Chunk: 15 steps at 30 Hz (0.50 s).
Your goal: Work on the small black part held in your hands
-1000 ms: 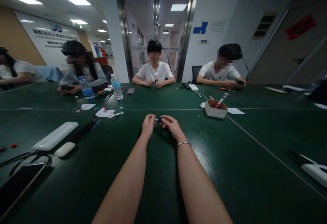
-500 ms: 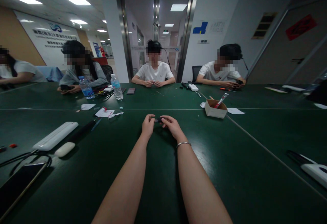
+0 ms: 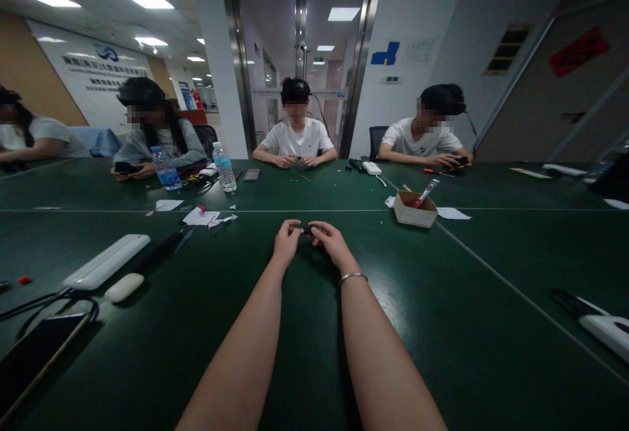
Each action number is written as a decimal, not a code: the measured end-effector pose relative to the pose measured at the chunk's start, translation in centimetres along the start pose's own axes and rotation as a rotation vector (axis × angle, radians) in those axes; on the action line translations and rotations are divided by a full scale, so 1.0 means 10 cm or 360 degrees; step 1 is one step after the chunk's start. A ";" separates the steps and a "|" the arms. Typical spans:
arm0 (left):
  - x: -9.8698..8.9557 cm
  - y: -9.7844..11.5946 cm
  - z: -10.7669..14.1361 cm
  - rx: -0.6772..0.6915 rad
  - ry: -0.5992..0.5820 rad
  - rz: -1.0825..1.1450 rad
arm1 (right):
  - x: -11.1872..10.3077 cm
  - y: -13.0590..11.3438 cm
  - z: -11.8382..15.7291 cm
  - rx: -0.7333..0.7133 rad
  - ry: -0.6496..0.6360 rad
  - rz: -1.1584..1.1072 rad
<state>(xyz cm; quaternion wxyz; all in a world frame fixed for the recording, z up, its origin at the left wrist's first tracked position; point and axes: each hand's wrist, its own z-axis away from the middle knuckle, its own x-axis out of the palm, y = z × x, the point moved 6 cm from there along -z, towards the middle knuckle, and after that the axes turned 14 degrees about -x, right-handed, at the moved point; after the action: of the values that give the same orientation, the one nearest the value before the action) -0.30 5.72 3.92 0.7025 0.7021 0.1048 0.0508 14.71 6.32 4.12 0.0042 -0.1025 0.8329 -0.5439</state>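
Note:
A small black piece with a silvery tip [image 3: 307, 230] is held between my two hands, just above the green table. It looks like a small plug or connector, but is too small to name for certain. My right hand [image 3: 330, 240] pinches its black body between thumb and fingers. At the silvery end, my left hand [image 3: 287, 241] has thumb and fingertips closed. Fingers cover part of the piece on both sides. A silver bracelet [image 3: 354, 276] circles my right wrist.
A small open box [image 3: 415, 215] holding a red-and-clear item stands front right. Paper scraps [image 3: 201, 217] lie front left. A white power bank [image 3: 108, 262], a white oval case [image 3: 124, 287] and a phone [image 3: 42, 359] are at left. Two water bottles [image 3: 225, 168] and several seated people are across the table.
My left hand has shifted very slightly to the right, towards my right hand. Both hands keep the small black piece between them.

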 end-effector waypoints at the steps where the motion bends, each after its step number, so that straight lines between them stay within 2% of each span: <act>1: 0.00 0.01 0.00 0.0026 0.0006 0.0005 | 0.00 0.00 0.00 0.0005 0.0001 -0.0006; 5: 0.00 0.03 0.02 0.0040 0.0002 0.0042 | 0.00 -0.02 0.01 0.0004 0.0003 -0.0013; 12: 0.01 0.02 0.05 -0.0086 -0.0082 0.0072 | 0.01 0.02 -0.01 -0.0032 -0.0041 0.0015; 15: 0.00 0.01 0.05 -0.0107 -0.0059 0.0039 | 0.00 0.02 -0.01 -0.0023 -0.0020 0.0008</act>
<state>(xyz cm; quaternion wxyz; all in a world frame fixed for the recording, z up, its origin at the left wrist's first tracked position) -0.17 5.26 4.04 0.7268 0.6802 0.0815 0.0498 14.63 6.45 3.98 0.0101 -0.1038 0.8370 -0.5372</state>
